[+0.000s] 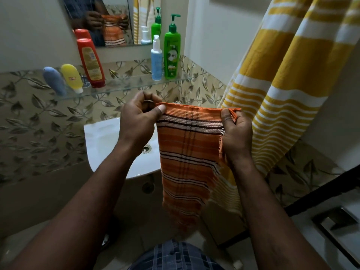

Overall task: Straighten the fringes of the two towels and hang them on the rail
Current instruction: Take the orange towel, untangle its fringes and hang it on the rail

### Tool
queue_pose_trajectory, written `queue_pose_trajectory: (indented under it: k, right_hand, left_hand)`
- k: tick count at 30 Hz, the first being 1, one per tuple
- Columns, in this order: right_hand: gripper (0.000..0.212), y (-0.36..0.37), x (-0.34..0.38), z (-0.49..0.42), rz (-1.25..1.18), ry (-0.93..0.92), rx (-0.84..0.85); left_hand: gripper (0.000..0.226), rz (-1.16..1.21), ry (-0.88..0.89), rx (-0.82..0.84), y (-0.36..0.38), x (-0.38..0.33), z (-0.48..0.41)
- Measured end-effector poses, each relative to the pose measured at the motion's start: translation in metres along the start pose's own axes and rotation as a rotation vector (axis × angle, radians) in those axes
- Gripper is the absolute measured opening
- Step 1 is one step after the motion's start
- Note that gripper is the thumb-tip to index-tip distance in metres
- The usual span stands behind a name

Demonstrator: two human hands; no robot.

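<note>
Over the sink (109,137), your left hand (136,121) and right hand (236,133) pinch the orange towel (185,152) taut; yellow towel (282,75) already hangs right, orange one unhung.

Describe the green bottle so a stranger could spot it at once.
Find the glass shelf above the sink. At its right end stand two pump bottles. The green bottle is the taller, rightmost one, beside a pale blue bottle.

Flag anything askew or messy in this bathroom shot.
The orange towel, pinched at its top corners by the left hand and right hand, has ragged fringe splaying unevenly along its right edge. On the glass shelf, the blue tube and yellow tube lean, though the wide lens may exaggerate that.
</note>
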State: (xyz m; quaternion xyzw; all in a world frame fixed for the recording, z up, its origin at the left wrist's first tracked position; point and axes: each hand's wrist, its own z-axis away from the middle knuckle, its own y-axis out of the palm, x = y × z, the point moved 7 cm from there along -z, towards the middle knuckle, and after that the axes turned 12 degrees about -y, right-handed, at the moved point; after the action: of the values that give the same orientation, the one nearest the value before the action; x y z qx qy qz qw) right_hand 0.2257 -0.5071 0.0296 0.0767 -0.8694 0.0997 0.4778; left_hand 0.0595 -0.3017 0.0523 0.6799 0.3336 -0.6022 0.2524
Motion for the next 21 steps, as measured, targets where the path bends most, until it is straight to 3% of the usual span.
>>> queue_pose_trajectory:
  k: [3, 6, 9, 16, 19, 21]
  right_hand:
    - [0.026, 0.004, 0.009, -0.004, -0.117, -0.017, 0.019]
    - [0.015, 0.009, 0.019, -0.009, -0.227, -0.031, 0.014]
    - [0.015, 0.014, 0.030, -0.014, -0.231, -0.059, -0.009]
    - [0.012, 0.000, 0.045, -0.025, -0.155, -0.155, -0.139]
    - [0.047, 0.007, 0.039, -0.023, -0.261, -0.127, 0.046]
    - [0.039, 0.021, 0.030, -0.010, -0.313, 0.001, 0.227]
  left_hand:
    - [0.022, 0.170, -0.059, 0.059, -0.002, 0.005, -0.002]
    - [0.041, 0.317, -0.117, 0.202, 0.003, 0.008, -0.003]
    - [0.057, 0.180, -0.231, 0.325, 0.017, 0.028, 0.001]
    - [0.020, 0.275, -0.161, 0.269, 0.025, 0.016, -0.003]
    - [0.016, 0.325, -0.171, 0.221, 0.029, 0.006, -0.009]
    - [0.014, 0.336, -0.177, 0.199, 0.030, 0.001, -0.013]
